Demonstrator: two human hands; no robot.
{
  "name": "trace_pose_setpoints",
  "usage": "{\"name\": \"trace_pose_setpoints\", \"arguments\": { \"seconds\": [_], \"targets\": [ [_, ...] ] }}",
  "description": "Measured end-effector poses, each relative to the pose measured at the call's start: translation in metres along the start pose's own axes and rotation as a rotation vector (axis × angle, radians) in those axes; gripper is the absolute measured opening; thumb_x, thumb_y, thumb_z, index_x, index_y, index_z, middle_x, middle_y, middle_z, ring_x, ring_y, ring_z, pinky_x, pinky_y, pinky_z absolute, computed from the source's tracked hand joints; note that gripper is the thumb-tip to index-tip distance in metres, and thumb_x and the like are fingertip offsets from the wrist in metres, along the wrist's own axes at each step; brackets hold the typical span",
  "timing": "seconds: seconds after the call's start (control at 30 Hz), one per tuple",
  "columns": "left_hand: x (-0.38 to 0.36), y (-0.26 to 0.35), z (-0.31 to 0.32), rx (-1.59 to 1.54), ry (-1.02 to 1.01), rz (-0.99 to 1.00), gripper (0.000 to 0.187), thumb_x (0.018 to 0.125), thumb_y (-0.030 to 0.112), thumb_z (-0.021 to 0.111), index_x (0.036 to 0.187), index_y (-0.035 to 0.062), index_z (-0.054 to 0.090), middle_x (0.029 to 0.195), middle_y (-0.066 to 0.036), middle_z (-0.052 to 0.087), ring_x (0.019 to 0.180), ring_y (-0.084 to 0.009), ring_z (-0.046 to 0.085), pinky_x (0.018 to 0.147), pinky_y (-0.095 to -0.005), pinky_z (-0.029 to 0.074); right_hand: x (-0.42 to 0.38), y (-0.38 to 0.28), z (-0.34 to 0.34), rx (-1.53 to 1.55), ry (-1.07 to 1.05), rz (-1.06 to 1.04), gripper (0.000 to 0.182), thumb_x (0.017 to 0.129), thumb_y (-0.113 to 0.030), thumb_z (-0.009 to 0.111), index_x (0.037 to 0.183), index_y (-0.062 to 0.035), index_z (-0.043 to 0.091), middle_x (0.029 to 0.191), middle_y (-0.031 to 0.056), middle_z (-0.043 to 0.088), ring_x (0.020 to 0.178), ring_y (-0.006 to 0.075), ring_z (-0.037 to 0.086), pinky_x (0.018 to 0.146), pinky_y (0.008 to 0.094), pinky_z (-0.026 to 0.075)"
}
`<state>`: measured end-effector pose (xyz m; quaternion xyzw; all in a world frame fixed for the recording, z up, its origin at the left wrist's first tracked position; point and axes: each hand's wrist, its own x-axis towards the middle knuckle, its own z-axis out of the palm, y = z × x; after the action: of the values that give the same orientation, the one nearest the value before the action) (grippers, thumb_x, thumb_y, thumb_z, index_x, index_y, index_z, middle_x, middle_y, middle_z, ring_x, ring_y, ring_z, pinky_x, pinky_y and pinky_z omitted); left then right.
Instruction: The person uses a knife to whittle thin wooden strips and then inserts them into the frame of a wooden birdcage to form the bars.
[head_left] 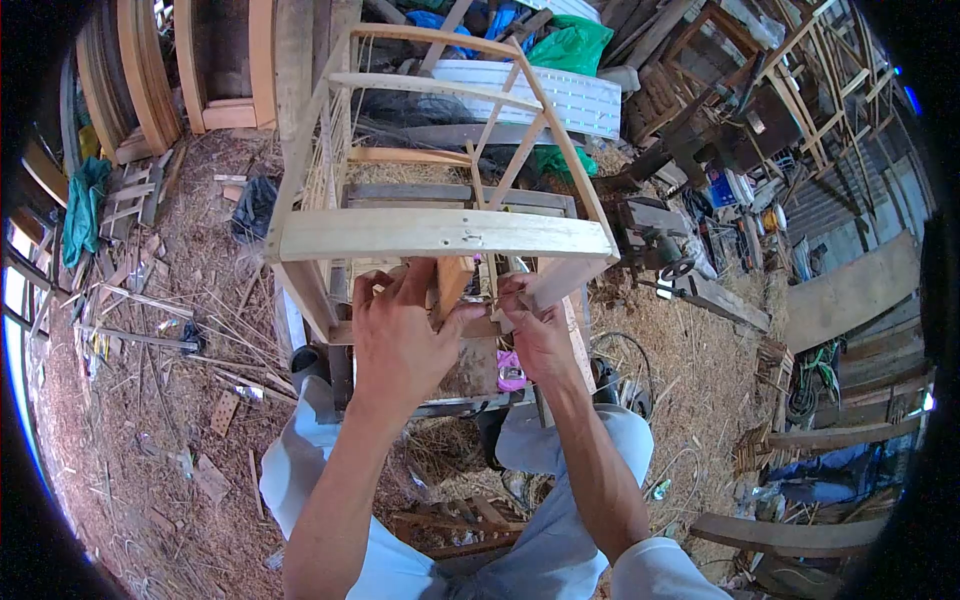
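A pale wooden frame (440, 232), like a chair's, stands in front of me, its broad curved rail crossing above my hands. Below that rail, my left hand (405, 335) is closed around a short orange-brown wooden block (454, 284), thumb at its lower end. Close to the block, my right hand (545, 335) has its fingers pinched together beside the frame's right leg (568, 280). What lies between those fingertips is too small and covered to name. A pink object (511, 372), possibly a tape measure, rests on the work surface (465, 370) beneath my hands.
Wood shavings and offcuts cover the floor (210, 400). Curved wooden parts (140, 80) lean at the upper left. A machine with a handwheel (675, 268) stands at the right, near stacked boards (850, 290). A green bag (570, 45) lies at the back.
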<state>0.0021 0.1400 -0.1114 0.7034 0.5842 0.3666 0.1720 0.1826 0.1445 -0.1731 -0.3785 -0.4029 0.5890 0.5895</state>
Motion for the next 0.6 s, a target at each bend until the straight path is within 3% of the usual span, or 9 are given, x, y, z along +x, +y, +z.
{"name": "trace_pose_setpoints", "arguments": {
  "seconds": [0.07,0.17,0.23,0.53,0.6],
  "targets": [
    [-0.0002,0.0002,0.0006,0.002,0.013,0.007,0.042,0.069,0.034,0.076,0.097,0.0095,0.057,0.081,-0.005,0.065,0.084,-0.0309,0.06,0.092,-0.0461,0.034,-0.0002,0.0002,-0.0014,-0.008,0.014,0.04,0.027,0.078,0.004,0.062,0.104,-0.0046,0.057,0.1,0.0037,0.058,0.093,0.0124,0.055,0.081,0.0279,0.044],
    [-0.0002,0.0026,-0.0018,-0.015,0.014,-0.001,0.043,0.069,0.034,0.077,0.099,0.0089,0.057,0.08,-0.006,0.065,0.083,-0.0318,0.061,0.092,-0.0461,0.035,0.0014,0.0014,-0.0006,0.032,0.001,0.06,0.027,0.078,-0.006,0.07,0.102,-0.0076,0.058,0.105,0.0041,0.056,0.097,0.015,0.052,0.086,0.0304,0.038],
    [0.0002,0.0034,-0.0027,-0.033,0.004,-0.016,0.044,0.069,0.033,0.076,0.1,0.0086,0.058,0.079,-0.007,0.065,0.083,-0.0323,0.061,0.092,-0.046,0.035,0.0029,0.0006,0.0037,0.083,-0.062,-0.052,0.023,0.08,-0.007,0.069,0.1,-0.0084,0.058,0.104,0.0041,0.055,0.098,0.0155,0.051,0.086,0.0307,0.037],
    [-0.0018,0.0001,0.0011,0.032,0.01,0.026,0.045,0.07,0.037,0.076,0.1,0.0077,0.059,0.086,-0.01,0.065,0.085,-0.0345,0.06,0.093,-0.0462,0.036,0.0015,0.0056,0.0025,0.093,-0.014,-0.005,0.021,0.083,-0.001,0.06,0.101,-0.01,0.054,0.106,0.0054,0.054,0.102,0.0163,0.049,0.088,0.031,0.036],
    [-0.0009,0.0018,-0.0011,0.081,0.03,0.072,0.051,0.072,0.034,0.075,0.112,0.0095,0.057,0.084,-0.012,0.067,0.083,-0.029,0.063,0.091,-0.0407,0.036,0.0013,0.0038,0.0026,0.103,-0.029,-0.014,0.022,0.083,0.0,0.059,0.101,-0.01,0.054,0.106,0.0051,0.054,0.103,0.0161,0.049,0.088,0.0309,0.036]
  ]
}}
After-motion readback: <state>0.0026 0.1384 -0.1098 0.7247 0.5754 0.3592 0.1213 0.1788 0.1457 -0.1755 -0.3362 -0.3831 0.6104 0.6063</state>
